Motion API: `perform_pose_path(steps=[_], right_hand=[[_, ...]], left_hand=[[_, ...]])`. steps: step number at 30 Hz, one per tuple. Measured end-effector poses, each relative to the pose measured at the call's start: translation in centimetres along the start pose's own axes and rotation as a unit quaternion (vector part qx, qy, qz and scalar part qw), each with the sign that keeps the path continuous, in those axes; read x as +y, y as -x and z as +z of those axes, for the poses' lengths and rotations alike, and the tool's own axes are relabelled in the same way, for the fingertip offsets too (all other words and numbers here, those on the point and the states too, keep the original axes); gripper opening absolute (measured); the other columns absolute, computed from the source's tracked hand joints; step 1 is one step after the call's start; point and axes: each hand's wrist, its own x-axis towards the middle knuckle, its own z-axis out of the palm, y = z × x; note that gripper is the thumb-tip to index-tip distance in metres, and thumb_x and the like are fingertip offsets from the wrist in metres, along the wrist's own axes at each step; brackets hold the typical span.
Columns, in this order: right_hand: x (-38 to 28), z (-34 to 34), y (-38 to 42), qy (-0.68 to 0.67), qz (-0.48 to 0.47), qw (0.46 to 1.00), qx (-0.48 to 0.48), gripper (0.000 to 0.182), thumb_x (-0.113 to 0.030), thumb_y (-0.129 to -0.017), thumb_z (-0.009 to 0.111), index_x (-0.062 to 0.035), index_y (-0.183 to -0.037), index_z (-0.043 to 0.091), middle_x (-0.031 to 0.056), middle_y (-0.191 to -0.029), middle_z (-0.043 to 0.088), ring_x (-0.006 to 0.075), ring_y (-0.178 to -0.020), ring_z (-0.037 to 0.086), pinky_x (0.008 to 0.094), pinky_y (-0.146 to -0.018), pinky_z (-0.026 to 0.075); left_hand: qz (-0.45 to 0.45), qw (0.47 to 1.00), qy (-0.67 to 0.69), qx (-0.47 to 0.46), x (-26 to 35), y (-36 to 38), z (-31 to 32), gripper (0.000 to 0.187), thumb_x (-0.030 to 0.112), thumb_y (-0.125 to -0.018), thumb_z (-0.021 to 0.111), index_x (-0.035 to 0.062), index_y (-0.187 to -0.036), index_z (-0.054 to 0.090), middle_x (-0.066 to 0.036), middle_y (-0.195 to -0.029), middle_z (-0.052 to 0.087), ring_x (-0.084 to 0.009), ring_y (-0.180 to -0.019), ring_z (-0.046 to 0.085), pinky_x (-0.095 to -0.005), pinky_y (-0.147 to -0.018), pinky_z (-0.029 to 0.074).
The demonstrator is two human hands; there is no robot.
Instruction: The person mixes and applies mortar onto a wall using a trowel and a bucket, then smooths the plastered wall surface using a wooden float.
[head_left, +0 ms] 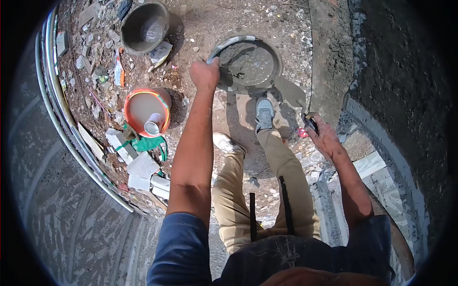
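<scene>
My left hand (205, 75) is closed on the near left rim of a round mortar tub (275, 59). Wet grey mortar (253, 64) lies inside it, and a pale strip runs along part of the rim. In my right hand (327, 138) is a trowel (288, 92), gripped by its dark handle. Its grey blade points up and left toward the tub's lower right side, and mortar coats it. My feet stand just below the tub, on the near side.
A dark bucket (129, 33) stands at upper left. Below it, an orange-rimmed bucket (129, 112) holds grey water and a white can (153, 124). Pale block pieces (143, 165), a green bag (150, 146) and pipes (62, 105) lie left. A mortar-covered wall (400, 71) rises at right.
</scene>
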Motion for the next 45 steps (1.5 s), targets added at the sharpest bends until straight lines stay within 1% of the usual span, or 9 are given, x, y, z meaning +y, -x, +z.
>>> perform_pose_path(steps=[5,11,13,15,21,27,32,37,45], right_hand=[[-7.1,-3.7,-12.2,0.237,-0.067,0.967,0.072,0.035,-0.029,-0.093,0.06,-0.0093,-0.122,0.058,0.0198,-0.099,0.071,0.0393,-0.094,0.068,0.0498,-0.081,0.055],[-13.2,6.3,-23.0,0.21,-0.12,0.962,0.124,0.03,-0.016,-0.1,0.041,-0.0048,-0.116,0.064,0.0202,-0.092,0.072,0.0375,-0.083,0.071,0.0469,-0.07,0.058],[-13.7,7.8,-20.6,0.219,-0.138,0.963,0.072,0.029,-0.015,-0.099,0.042,-0.0047,-0.112,0.066,0.0191,-0.093,0.072,0.0357,-0.085,0.071,0.0465,-0.072,0.058],[-12.6,6.7,-18.2,0.253,-0.137,0.958,0.008,0.024,-0.013,-0.095,0.048,-0.0059,-0.105,0.068,0.0169,-0.096,0.072,0.0328,-0.089,0.072,0.0459,-0.075,0.058],[-14.1,-0.8,-17.5,0.346,-0.135,0.918,0.141,0.019,-0.011,-0.089,0.057,-0.0063,-0.101,0.07,0.0147,-0.09,0.073,0.0312,-0.086,0.073,0.0438,-0.072,0.058],[-17.3,7.1,-20.4,0.277,-0.217,0.928,0.125,0.021,-0.006,-0.083,0.059,-0.0021,-0.1,0.069,0.0169,-0.094,0.073,0.033,-0.089,0.072,0.0418,-0.076,0.058],[-14.5,4.2,-13.4,0.236,-0.113,0.965,-0.018,0.023,-0.014,-0.092,0.051,-0.0081,-0.106,0.068,0.0185,-0.091,0.072,0.0338,-0.093,0.071,0.0458,-0.079,0.056],[-8.3,0.7,-12.4,0.257,-0.089,0.947,0.168,0.025,-0.012,-0.089,0.055,-0.0053,-0.111,0.064,0.0182,-0.104,0.067,0.0337,-0.092,0.07,0.0433,-0.078,0.055],[-9.8,14.5,-22.9,0.021,-0.072,0.974,0.215,0.017,-0.019,-0.082,0.061,-0.0068,-0.091,0.068,0.0178,-0.087,0.07,0.0358,-0.085,0.069,0.0449,-0.073,0.056]], left_hand=[[-0.055,0.996,0.045,0.06,-7.7,1.9,-2.9,0.058,0.041,-0.082,0.077,-0.0061,-0.112,0.062,-0.024,-0.102,0.069,-0.0374,-0.096,0.068,-0.0436,-0.087,0.051],[-0.291,0.922,-0.017,-0.254,-16.6,28.3,-6.4,0.076,0.045,-0.084,0.076,-0.0075,-0.132,0.052,-0.031,-0.128,0.059,-0.0401,-0.12,0.059,-0.0426,-0.102,0.046],[-0.273,0.882,-0.082,-0.376,-19.4,38.4,-7.6,0.076,0.042,-0.082,0.075,-0.0054,-0.136,0.05,-0.028,-0.132,0.056,-0.0415,-0.123,0.055,-0.0466,-0.104,0.044],[-0.244,0.925,-0.052,-0.285,-15.3,41.7,-11.3,0.076,0.037,-0.08,0.075,-0.0028,-0.138,0.046,-0.028,-0.132,0.055,-0.0429,-0.122,0.054,-0.0485,-0.103,0.044],[-0.221,0.948,-0.042,-0.224,-14.1,41.6,-10.0,0.066,0.035,-0.08,0.075,-0.0003,-0.131,0.054,-0.025,-0.128,0.057,-0.0432,-0.115,0.057,-0.0492,-0.098,0.047],[-0.228,0.944,-0.069,-0.228,-14.2,40.6,-8.7,0.057,0.036,-0.078,0.075,0.0036,-0.123,0.062,-0.023,-0.127,0.058,-0.0413,-0.115,0.058,-0.0477,-0.098,0.048],[-0.225,0.945,-0.068,-0.23,-14.6,41.0,-9.2,0.055,0.034,-0.079,0.072,0.0037,-0.123,0.063,-0.023,-0.127,0.059,-0.0406,-0.116,0.058,-0.0472,-0.098,0.048],[-0.181,0.952,-0.09,-0.23,-17.3,42.1,-8.1,0.051,0.035,-0.083,0.072,0.0063,-0.124,0.062,-0.015,-0.119,0.062,-0.0346,-0.112,0.06,-0.0444,-0.096,0.048],[-0.195,0.941,-0.134,-0.242,-15.4,39.8,-8.8,0.048,0.033,-0.079,0.068,0.0025,-0.115,0.066,-0.02,-0.119,0.062,-0.0384,-0.108,0.061,-0.0477,-0.093,0.05]])
